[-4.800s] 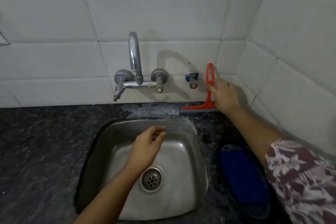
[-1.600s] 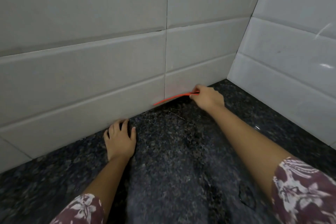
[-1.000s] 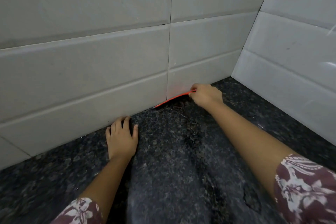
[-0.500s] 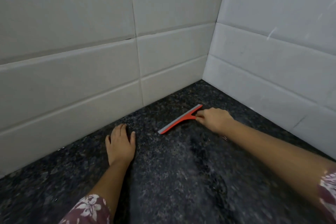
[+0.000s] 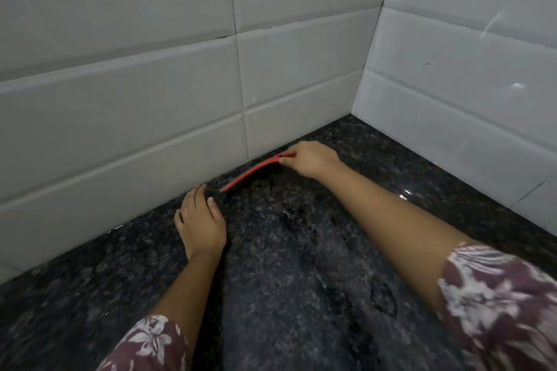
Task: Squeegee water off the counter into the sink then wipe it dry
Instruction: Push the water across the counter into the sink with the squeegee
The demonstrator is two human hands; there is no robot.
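My right hand (image 5: pixel 313 159) grips the handle of the red squeegee (image 5: pixel 250 173), whose blade lies edge-on along the foot of the back wall on the dark speckled granite counter (image 5: pixel 286 280). My left hand (image 5: pixel 200 224) rests flat on the counter, fingers apart, just left of the blade's near end and holding nothing. The counter looks wet, with glints and small puddles (image 5: pixel 382 300) toward the right. The sink is out of view.
White tiled walls (image 5: pixel 135 99) meet in a corner at the back right (image 5: pixel 358 93), closing the counter off on two sides. Floral sleeves (image 5: pixel 497 304) cover both upper arms at the bottom of the view.
Half a second ago the squeegee lay out on the counter away from the wall; my right hand has since set its blade back against the foot of the back wall. My left hand has stayed planted.
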